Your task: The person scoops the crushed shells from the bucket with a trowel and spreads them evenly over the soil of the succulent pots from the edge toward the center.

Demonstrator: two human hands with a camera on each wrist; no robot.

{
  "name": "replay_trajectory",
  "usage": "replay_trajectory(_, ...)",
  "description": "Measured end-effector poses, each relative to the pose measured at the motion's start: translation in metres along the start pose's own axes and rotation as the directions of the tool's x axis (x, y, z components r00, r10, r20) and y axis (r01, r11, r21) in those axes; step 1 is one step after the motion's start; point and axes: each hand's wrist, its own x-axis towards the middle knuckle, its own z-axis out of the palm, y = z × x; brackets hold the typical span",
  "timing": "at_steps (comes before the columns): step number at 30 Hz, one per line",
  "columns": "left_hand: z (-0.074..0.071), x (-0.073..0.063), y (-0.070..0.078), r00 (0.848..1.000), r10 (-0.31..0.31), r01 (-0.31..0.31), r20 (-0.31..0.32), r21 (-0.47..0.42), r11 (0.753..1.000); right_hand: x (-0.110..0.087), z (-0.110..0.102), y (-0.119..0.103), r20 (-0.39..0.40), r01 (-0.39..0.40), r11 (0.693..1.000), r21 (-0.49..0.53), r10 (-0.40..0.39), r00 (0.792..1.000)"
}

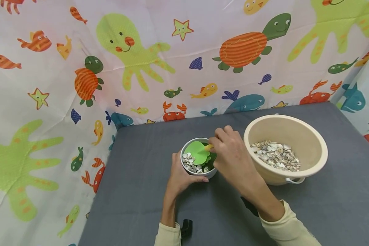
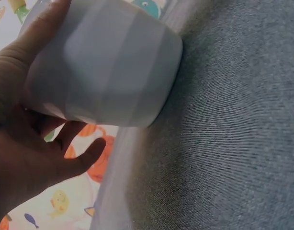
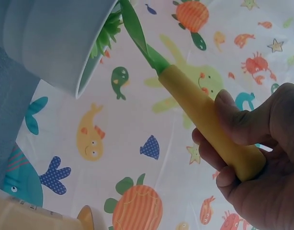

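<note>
With the right hand's (image 1: 230,154) curled fingers I grip the trowel (image 1: 195,152), its long axis running leftward into the white pot (image 2: 111,64), which my left hand (image 1: 180,178) clasps with its thumb and fingers.

The head camera looked forward and down over the worktop (image 1: 135,191); both wrist cameras looked from close by, sharing the pot (image 2: 113,62) at upper left, below centre in the head view.
</note>
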Motion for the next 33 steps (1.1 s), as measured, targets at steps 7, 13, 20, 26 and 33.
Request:
replay_trajectory(7, 0.01, -0.004, 0.005, 0.992, 0.007, 0.01, -0.128, 0.135, 0.991, -0.002, 0.0, -0.002, -0.032, 0.012, 0.999, -0.034, -0.014, 0.999)
replay_trajectory(13, 0.01, -0.006, 0.005, 0.991, -0.015, 0.031, -0.135, 0.113, 0.993, -0.003, -0.006, -0.003, -0.025, -0.01, 0.999, -0.052, 0.008, 1.0)
replay_trajectory(20, -0.012, 0.003, -0.003, 0.998, 0.008, -0.012, 0.065, 0.052, 0.999, -0.004, -0.01, -0.002, -0.017, 0.002, 0.999, -0.032, -0.002, 1.0)
replay_trajectory(26, -0.018, 0.01, -0.01, 0.967, 0.075, -0.051, 0.243, -0.105, 0.993, -0.008, -0.012, 0.001, -0.034, 0.022, 1.0, -0.009, -0.022, 0.999)
replay_trajectory(33, -0.006, 0.004, -0.005, 0.99, 0.073, -0.061, 0.125, -0.098, 0.993, -0.01, -0.019, 0.008, -0.103, 0.024, 0.999, 0.047, -0.019, 0.994)
